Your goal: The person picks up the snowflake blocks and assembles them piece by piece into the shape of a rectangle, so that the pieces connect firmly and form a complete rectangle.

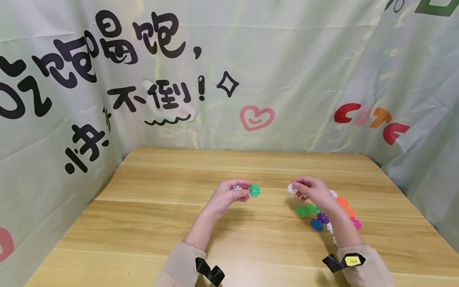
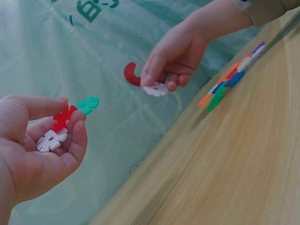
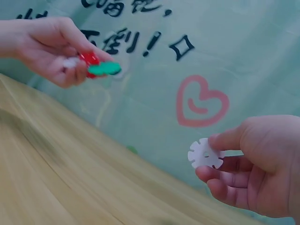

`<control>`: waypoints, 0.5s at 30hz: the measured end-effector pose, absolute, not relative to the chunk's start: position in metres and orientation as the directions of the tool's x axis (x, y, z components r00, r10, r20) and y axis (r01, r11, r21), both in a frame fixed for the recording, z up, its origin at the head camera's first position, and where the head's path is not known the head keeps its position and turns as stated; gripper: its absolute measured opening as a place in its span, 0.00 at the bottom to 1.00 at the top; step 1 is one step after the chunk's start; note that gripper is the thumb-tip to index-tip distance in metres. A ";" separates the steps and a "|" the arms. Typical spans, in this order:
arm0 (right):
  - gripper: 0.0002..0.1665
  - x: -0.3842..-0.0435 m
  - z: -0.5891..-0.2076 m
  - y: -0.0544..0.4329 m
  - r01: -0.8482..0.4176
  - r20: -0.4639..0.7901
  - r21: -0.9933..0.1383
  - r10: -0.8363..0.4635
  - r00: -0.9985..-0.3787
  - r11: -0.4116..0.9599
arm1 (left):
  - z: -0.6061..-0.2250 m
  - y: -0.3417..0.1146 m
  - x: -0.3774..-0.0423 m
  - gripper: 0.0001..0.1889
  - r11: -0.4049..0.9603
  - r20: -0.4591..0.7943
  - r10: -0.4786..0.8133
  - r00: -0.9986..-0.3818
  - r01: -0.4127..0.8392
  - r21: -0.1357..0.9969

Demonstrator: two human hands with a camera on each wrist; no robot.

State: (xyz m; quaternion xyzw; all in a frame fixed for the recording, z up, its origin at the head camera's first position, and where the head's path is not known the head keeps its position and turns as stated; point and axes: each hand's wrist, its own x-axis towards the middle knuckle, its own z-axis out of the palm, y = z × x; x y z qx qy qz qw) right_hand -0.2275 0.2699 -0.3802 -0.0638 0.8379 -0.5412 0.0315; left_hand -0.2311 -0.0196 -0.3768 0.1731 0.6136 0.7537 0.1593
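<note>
My left hand (image 1: 229, 195) is raised over the table, pinching a joined row of notched plastic discs between thumb and fingers. In the left wrist view the row shows a green disc (image 2: 88, 105) at the outer end, a red disc (image 2: 64, 118) under the fingertips and a white disc (image 2: 51, 140) near the palm. To the right, my right hand (image 1: 313, 191) pinches a single white notched disc (image 3: 204, 153) by its edge. That disc points toward the left hand, with a gap between the two hands.
Loose notched discs lie on the wooden table (image 1: 143, 223) under and beside the right forearm: green discs (image 1: 307, 209), a blue disc (image 1: 317, 225), a purple disc (image 1: 323, 217), orange discs (image 1: 342, 201), a pink disc (image 1: 356, 223) and several white ones. A printed curtain (image 1: 287, 79) hangs behind.
</note>
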 end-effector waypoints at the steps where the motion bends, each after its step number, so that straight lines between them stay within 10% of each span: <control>1: 0.20 -0.227 -0.379 0.267 -0.084 0.024 -0.913 -0.153 -0.988 0.399 | -0.377 -0.020 -0.231 0.16 -0.197 0.066 0.453 -0.889 -0.027 0.980; 15: 0.19 -0.219 -0.370 0.229 -0.143 0.072 -0.946 -0.243 -0.967 0.290 | -0.380 -0.018 -0.233 0.16 -0.199 0.066 0.455 -0.888 -0.029 0.980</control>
